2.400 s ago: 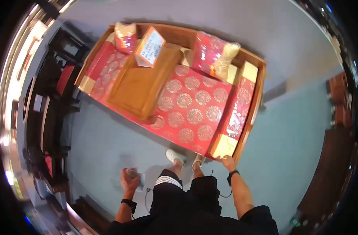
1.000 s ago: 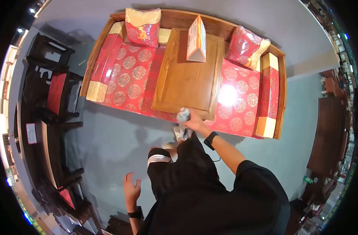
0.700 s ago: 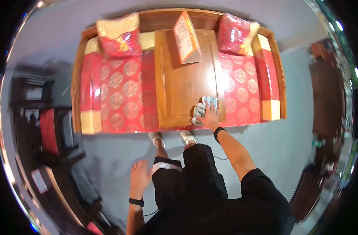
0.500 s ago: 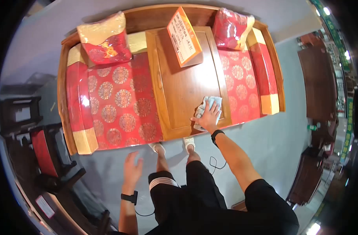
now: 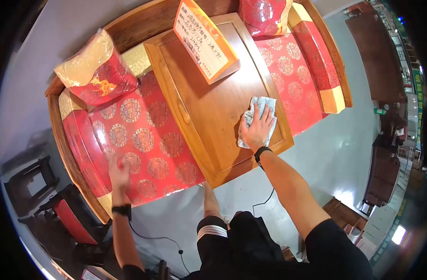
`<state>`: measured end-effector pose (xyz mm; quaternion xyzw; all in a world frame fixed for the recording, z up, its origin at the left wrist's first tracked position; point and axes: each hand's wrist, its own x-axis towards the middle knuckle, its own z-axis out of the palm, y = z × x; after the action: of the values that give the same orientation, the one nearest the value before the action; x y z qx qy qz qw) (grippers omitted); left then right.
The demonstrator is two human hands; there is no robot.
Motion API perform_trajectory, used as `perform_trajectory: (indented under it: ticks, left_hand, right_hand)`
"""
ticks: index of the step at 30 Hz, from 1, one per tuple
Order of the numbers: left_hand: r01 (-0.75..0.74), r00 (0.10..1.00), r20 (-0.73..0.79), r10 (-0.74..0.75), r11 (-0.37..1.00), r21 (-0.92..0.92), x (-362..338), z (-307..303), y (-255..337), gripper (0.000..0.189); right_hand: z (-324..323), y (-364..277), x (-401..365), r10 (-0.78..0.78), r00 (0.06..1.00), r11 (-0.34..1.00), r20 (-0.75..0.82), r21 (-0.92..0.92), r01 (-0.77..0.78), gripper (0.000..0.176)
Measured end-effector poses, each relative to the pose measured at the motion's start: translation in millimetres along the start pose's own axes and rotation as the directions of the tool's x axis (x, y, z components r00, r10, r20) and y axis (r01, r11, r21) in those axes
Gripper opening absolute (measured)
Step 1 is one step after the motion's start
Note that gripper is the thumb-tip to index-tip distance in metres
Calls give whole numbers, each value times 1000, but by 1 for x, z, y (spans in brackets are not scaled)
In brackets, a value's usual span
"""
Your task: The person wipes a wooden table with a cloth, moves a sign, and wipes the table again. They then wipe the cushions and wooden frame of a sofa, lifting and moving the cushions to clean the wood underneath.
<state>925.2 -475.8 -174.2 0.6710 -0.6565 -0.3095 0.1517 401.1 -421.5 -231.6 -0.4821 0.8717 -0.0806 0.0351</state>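
Observation:
My right hand (image 5: pixel 259 127) presses a light grey-blue cloth (image 5: pixel 271 103) flat against the wooden table (image 5: pixel 209 135), near its front right corner, fingers spread over it. My left hand (image 5: pixel 119 173) hangs over the front left part of the red patterned seat cushion (image 5: pixel 150 140); it is blurred and how its fingers are held is unclear. An orange and white folded sign (image 5: pixel 206 42) with handwriting stands at the back of the table.
Plastic-wrapped red and gold pillows (image 5: pixel 99 70) lie at both ends of the wooden bench (image 5: pixel 64 144). A black cable (image 5: pixel 157 238) runs over the floor by my legs. Dark furniture stands left and right.
The view has turned and come closer to the bench. My left hand has moved from above the floor to over the seat cushion. My right hand is still on the cloth, now further from the table's front edge.

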Motion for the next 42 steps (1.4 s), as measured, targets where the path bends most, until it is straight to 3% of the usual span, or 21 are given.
perform_trajectory:
  ticks: [3,5,7,9,11,16,21,23,24,25,28,31,32,35,37,40,42]
  left_hand:
    - [41,993,117,-17,978,-205,97,25,18,40]
    - [205,965,236,-118,900,-385,146,41,78,45]
    - [106,977,212,-27,923,-370,192,58,127,48]
    - [-43,963,204,173,852,-522,245,76,167,63]
    - [-126,973,114,201,874,-469,292,90,202,78]
    - [-167,941,141,307,785,-597,374,111,261,108]
    - [-105,900,266,344,766,-634,394,115,286,96]
    - [11,846,404,347,747,-665,394,113,285,89]
    - [45,846,430,316,761,-647,398,114,277,71]
    - [51,846,430,314,756,-652,401,117,268,71]
    - [-56,817,458,351,839,-542,391,129,246,34]
    - [-87,804,453,385,830,-551,352,141,243,34]
    - [-7,853,386,352,747,-665,331,146,247,29]
    - [-46,928,244,283,734,-677,295,148,233,24]
    - [-119,948,141,287,726,-677,264,134,236,15]
    - [-110,980,44,195,707,-699,237,108,205,14]
    - [-87,996,-69,52,619,-781,215,83,184,12]
  right_hand:
    - [0,1,0,6,1000,1000,-8,24,-6,76]
    - [1,4,1,-5,1000,998,-20,70,7,74]
    - [4,6,2,9,1000,997,-28,79,-7,75]
    - [2,7,2,-19,999,994,-41,111,24,75]
    - [1,4,2,17,1000,991,-25,135,-14,76]
    - [1,8,4,16,1000,991,-18,135,-14,77]
    - [1,10,6,15,1000,984,-2,175,-14,76]
    - [1,10,5,5,1000,983,0,183,-5,75]
    - [2,10,5,9,1000,983,-1,183,-8,74]
    - [1,9,5,5,1000,985,2,175,-5,74]
    - [0,8,5,5,1000,982,-7,190,-3,73]
    - [3,9,4,-1,1000,983,-24,184,5,73]
    - [1,8,4,-5,1000,984,-26,178,9,73]
    - [3,8,4,-8,1000,986,-29,167,13,73]
    - [4,9,3,-39,999,985,-30,165,44,72]
    - [5,8,1,-35,997,988,-71,148,45,72]
    - [2,8,1,-47,996,989,-71,135,56,72]
